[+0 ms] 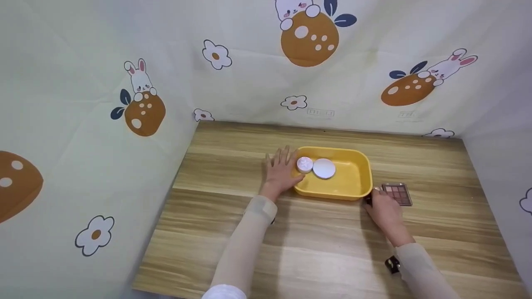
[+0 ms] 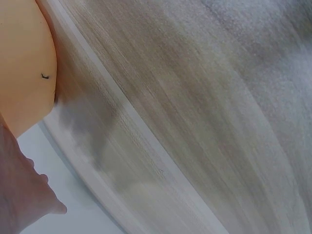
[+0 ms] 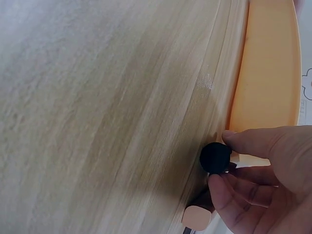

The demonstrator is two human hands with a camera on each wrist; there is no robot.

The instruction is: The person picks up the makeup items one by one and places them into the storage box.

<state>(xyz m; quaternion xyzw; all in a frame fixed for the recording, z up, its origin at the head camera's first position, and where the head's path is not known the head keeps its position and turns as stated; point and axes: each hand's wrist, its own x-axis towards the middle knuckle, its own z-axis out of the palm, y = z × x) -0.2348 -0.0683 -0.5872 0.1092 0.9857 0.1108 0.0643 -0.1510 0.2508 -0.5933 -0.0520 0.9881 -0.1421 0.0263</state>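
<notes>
A yellow tray (image 1: 332,195) holds a small white jar with a patterned lid (image 1: 304,165) and a round white compact or lid (image 1: 324,168). My left hand (image 1: 282,172) rests at the tray's left end with fingers spread; only part of that hand (image 2: 29,190) shows in the left wrist view. By the tray's front right corner, my right hand (image 1: 384,209) pinches a black round-ended item (image 3: 215,158) between thumb and fingers. Its length is hidden behind the fingers. Just below it in the right wrist view is a dark tube with a peach end (image 3: 197,218).
An eyeshadow palette (image 1: 397,194) lies on the wood-grain table (image 1: 332,241), right of the tray and beside my right hand. Cloth with printed rabbits and flowers (image 1: 249,83) hangs around the back and sides of the table.
</notes>
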